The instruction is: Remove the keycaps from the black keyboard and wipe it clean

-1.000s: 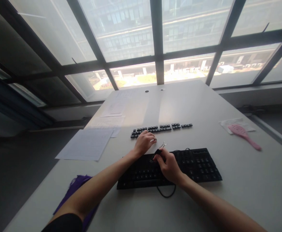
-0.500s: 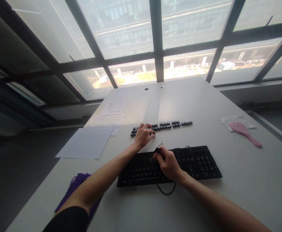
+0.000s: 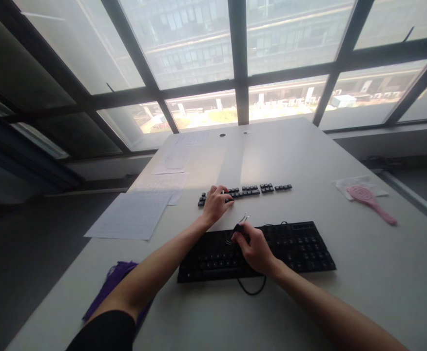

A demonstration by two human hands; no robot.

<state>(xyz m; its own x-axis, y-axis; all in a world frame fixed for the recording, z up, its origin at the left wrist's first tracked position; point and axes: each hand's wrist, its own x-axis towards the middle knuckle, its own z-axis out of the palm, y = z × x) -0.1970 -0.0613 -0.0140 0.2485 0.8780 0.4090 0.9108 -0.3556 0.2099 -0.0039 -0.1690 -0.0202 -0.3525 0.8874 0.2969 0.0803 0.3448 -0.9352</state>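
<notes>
Left hand: I have it at the left part of the rows of loose black keycaps, fingers curled down; whether they pinch one, I can't make out from here.
Right hand: its fingers are clamped on a small dark tool (thin wire ends stick out past them), held over the middle of the keyboard.
Keyboard: black, on the near part of the table, nearer me than the keycaps, a cable looping out in front.
Table sides: papers left, a pink hairbrush right.
</notes>
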